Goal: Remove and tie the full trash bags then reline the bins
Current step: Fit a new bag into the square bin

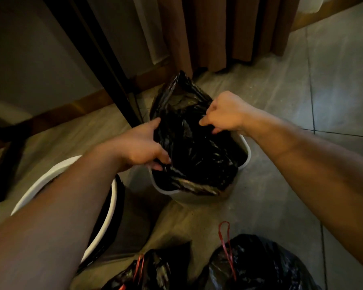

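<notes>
**Fresh liner held over centre bin**

Black liner (189, 141) half inside the small white bin (246, 152) at mid-floor, its top standing above the rim. Left hand (138, 147): fingers clamped on the liner's left edge. Right hand (224, 114): fingers pinched together on its right edge. Second white bin (50, 174) near left. Two tied full bags (260, 266) (153, 271) with red drawstrings lie nearest, on the floor (281, 185).

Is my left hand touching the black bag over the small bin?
Touching. The head view shows the left hand gripping the left edge of the black bag, thumb and fingers on the plastic.
</notes>
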{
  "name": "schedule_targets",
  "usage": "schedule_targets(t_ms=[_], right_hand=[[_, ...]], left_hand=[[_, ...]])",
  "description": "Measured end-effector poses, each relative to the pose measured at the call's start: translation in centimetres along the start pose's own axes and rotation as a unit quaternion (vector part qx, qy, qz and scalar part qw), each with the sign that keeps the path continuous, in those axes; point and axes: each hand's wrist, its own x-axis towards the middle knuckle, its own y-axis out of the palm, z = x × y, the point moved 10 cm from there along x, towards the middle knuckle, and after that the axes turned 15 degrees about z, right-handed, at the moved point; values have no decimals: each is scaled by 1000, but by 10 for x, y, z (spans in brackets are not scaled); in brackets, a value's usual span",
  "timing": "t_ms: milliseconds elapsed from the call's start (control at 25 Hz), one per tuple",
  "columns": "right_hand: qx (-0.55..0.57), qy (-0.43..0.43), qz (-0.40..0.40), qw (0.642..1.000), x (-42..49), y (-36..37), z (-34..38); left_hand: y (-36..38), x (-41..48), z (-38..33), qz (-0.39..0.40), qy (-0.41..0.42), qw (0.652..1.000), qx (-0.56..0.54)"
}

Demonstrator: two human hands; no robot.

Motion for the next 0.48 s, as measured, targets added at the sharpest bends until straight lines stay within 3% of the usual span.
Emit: schedule_targets(t_ms=[40,120,160,240,280,360,480], right_hand=[[-10,3,-4,1000,0,0,-3],[-177,-28,-52,982,0,2,8],[-268,-51,-57,960,-2,15,18],[-371,-70,29,925,-3,58,23],[-378,-62,65,921,-2,67,17],[-354,-71,47,932,-3,59,16],[-234,-58,-110,964,-14,-1,6]], left_hand=[[-14,0,-8,-82,5,993,84],[-7,3,-21,-152,-29,936,315],[8,9,-22,-143,-47,909,388],[34,21,-20,-104,-63,890,440],[39,23,-19,-97,-69,897,426],[25,18,-15,-106,-64,940,318],[-13,-5,2,-164,-26,985,46]])
